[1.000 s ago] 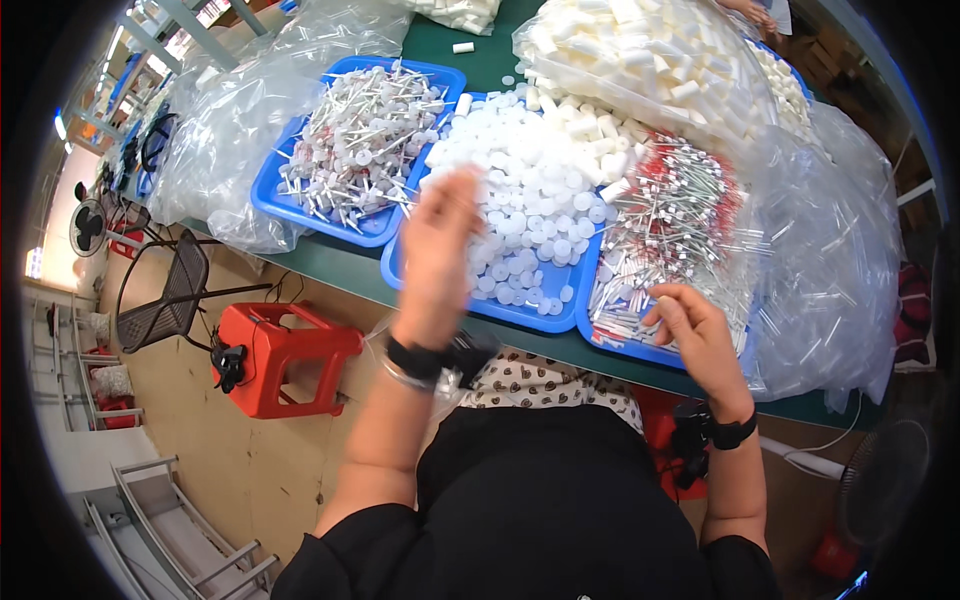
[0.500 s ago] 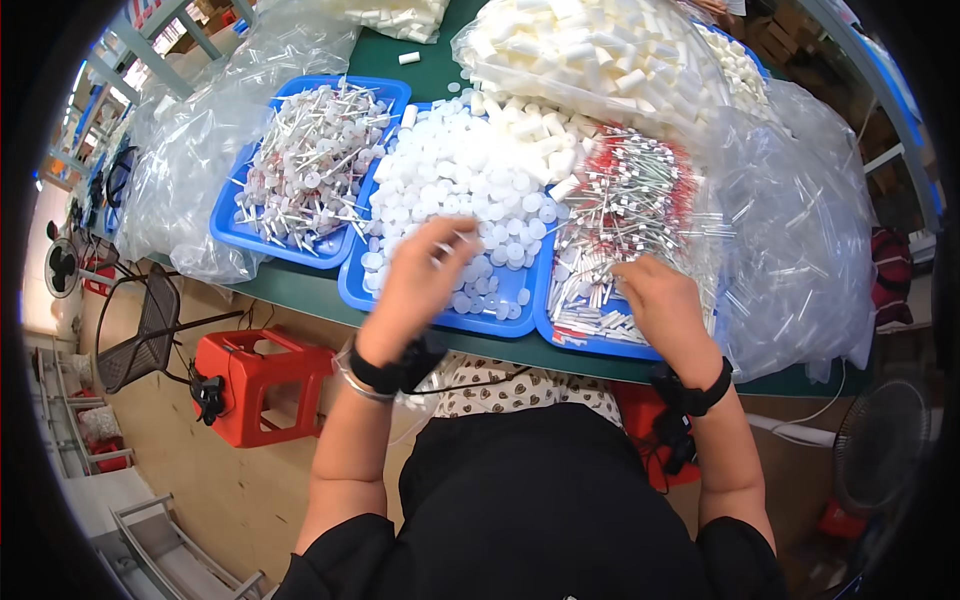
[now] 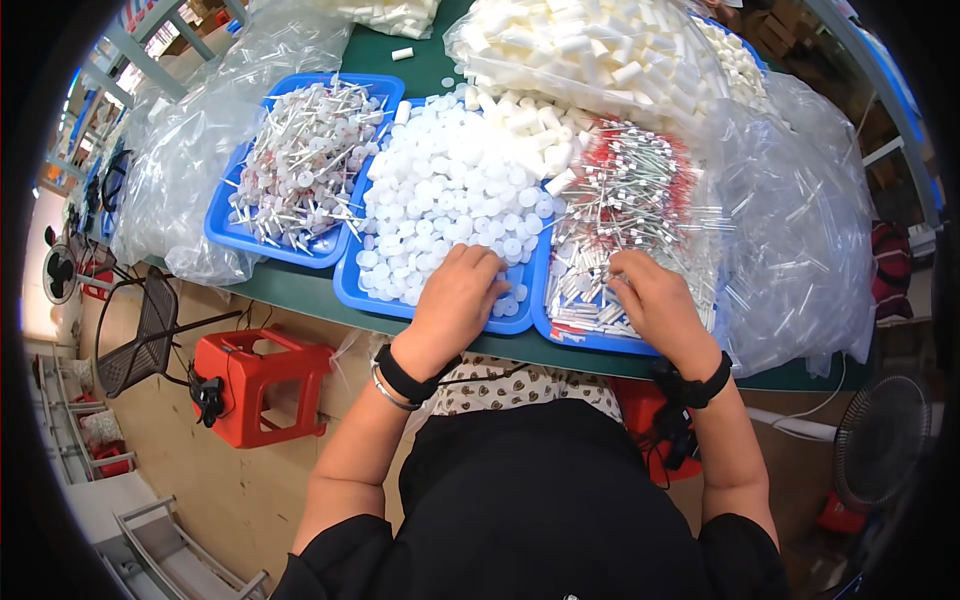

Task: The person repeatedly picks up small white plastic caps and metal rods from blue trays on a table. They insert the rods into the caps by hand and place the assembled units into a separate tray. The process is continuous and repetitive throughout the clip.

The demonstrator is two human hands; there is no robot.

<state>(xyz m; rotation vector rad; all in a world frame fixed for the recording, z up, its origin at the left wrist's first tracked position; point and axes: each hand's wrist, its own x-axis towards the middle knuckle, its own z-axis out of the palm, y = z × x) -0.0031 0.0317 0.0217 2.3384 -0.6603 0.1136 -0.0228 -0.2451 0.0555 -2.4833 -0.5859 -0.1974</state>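
Observation:
My left hand [image 3: 455, 300] is lowered onto the translucent white plastic discs [image 3: 430, 195] in the middle tray, its fingers curled. Its fingertips are partly hidden among the discs at the tray's near right. Over the right tray, my right hand [image 3: 655, 300] has thumb and index finger pinched together; whatever is between them is too small to make out. Under that hand lie thin pins [image 3: 630, 195], some with red and some with white ends, and short white sticks [image 3: 590, 310]. Both wrists wear black bands.
The left blue tray [image 3: 225, 228] holds pins fitted with discs. White foam cylinders fill a large clear bag [image 3: 600, 50] behind the trays. Another clear bag [image 3: 795, 230] stands on the right. A red stool [image 3: 255, 390] and a fan [image 3: 880, 440] are beside the green table [image 3: 290, 300].
My left hand has come down and to the right, from above the discs into them. A thin pale piece seen at its fingers before is out of sight. My right hand stays almost in place.

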